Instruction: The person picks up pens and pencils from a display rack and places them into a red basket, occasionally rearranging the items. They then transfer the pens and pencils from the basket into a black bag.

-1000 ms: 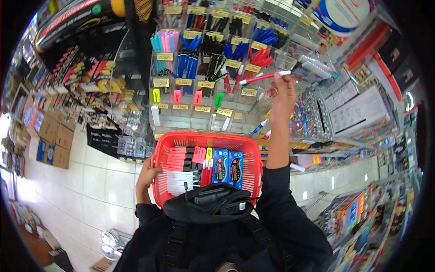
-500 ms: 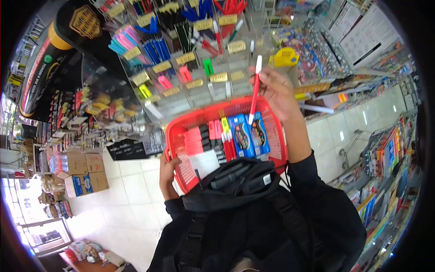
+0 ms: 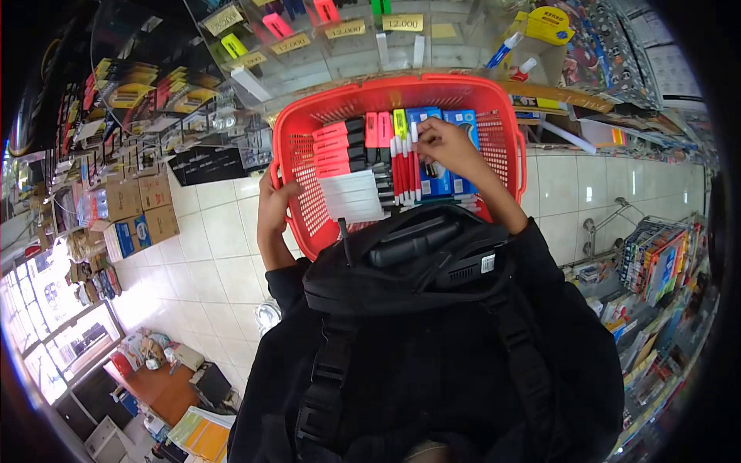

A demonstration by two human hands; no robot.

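My left hand point(image 3: 275, 207) grips the left rim of a red plastic basket point(image 3: 386, 83), thumb over the edge. Inside the basket, my right hand point(image 3: 448, 145) pinches a red marker point(image 3: 417, 174) near its white cap, laying it alongside several similar red markers point(image 3: 400, 174). Left of these are pink highlighters point(image 3: 332, 150), with white-bodied sticks point(image 3: 351, 197) below them. A yellow highlighter point(image 3: 399, 123) lies above the red markers. Blue packs point(image 3: 461, 119) are partly covered by my right hand.
Beyond the basket stands a clear display rack point(image 3: 340, 50) with price labels and highlighters. A black bag point(image 3: 409, 255) on my chest overlaps the basket's near side. Cardboard boxes point(image 3: 158, 208) stand at left on the tiled floor point(image 3: 220, 231); a wire magazine rack point(image 3: 656, 255) is at right.
My right hand has brought the red marker down from above the basket's far right rim into the basket, beside the other red markers. The view has tilted downward; my left hand still holds the rim.
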